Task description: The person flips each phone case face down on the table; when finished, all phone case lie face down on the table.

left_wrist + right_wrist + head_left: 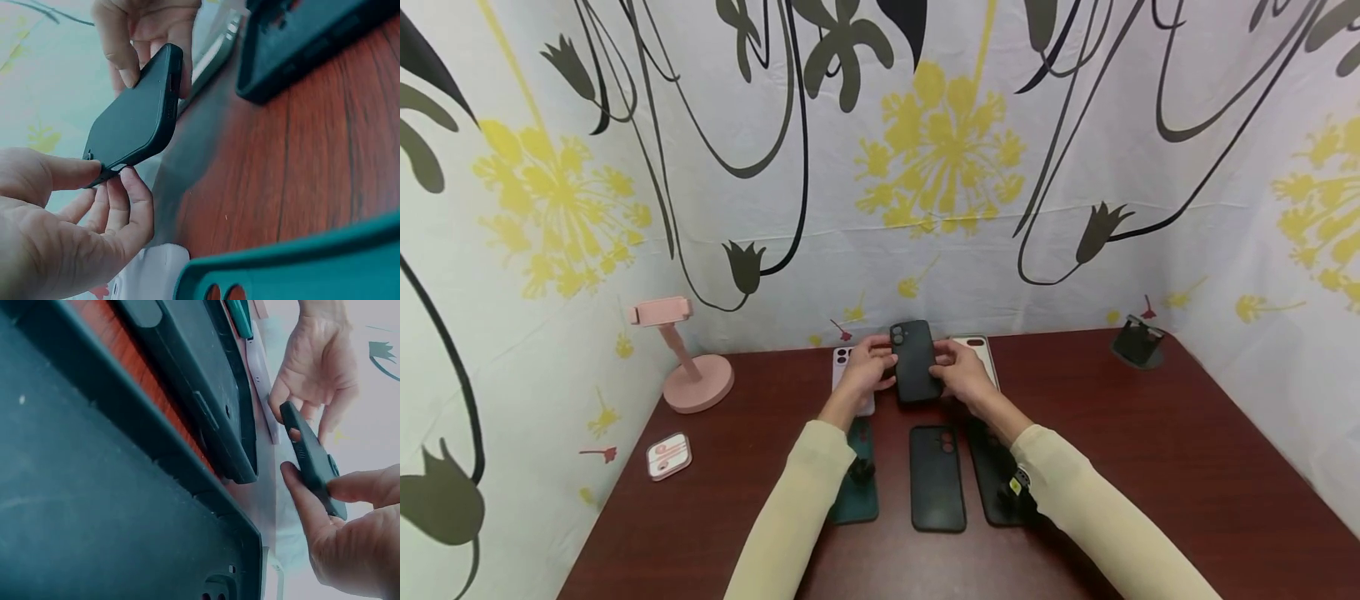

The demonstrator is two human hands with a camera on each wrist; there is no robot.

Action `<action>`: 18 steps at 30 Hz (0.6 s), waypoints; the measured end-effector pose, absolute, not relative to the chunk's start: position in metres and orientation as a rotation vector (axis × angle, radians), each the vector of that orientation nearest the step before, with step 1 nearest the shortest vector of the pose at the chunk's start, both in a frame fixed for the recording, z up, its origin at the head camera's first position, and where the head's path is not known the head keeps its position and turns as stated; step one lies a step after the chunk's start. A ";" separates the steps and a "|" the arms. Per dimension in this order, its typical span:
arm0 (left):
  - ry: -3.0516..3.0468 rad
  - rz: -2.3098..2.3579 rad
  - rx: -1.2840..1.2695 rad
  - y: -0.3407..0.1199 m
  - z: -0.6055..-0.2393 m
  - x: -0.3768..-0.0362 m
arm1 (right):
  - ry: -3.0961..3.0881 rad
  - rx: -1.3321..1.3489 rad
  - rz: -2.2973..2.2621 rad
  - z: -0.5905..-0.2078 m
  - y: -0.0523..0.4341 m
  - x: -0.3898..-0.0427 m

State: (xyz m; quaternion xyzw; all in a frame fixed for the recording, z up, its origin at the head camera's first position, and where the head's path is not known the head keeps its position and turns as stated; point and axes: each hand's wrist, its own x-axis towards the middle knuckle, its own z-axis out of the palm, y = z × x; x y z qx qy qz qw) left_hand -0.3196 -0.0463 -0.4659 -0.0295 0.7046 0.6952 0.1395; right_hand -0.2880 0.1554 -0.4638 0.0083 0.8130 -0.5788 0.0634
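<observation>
A black phone case is raised above the back of the table between both hands. My left hand pinches its left edge with thumb and fingers, while my right hand grips the opposite edge. Beneath the left hand lies a lilac phone case, partly hidden. A cream case lies behind the right hand. Closer to me are a teal case, a black case in the middle and another black case; the forearms partly cover the teal one and the right-hand black one.
At the back left stands a pink phone stand, with a small white-and-pink square case in front of it. A dark small stand sits at the back right. Patterned fabric borders the dark red table.
</observation>
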 end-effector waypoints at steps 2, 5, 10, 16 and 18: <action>2.073 1.998 -0.068 -0.047 -0.465 -0.319 | 2.495 0.017 -1.710 -0.466 0.155 -0.289; 2.098 1.987 -0.049 -0.048 -0.465 -0.320 | 2.575 0.011 -1.634 -0.469 0.155 -0.291; 2.143 1.930 -0.035 -0.050 -0.465 -0.322 | 2.688 0.014 -1.506 -0.472 0.152 -0.292; 2.296 1.826 -0.022 -0.044 -0.463 -0.323 | 2.799 0.012 -1.328 -0.472 0.148 -0.295; 2.356 1.798 -0.029 -0.043 -0.463 -0.321 | 2.843 -0.003 -1.251 -0.472 0.146 -0.297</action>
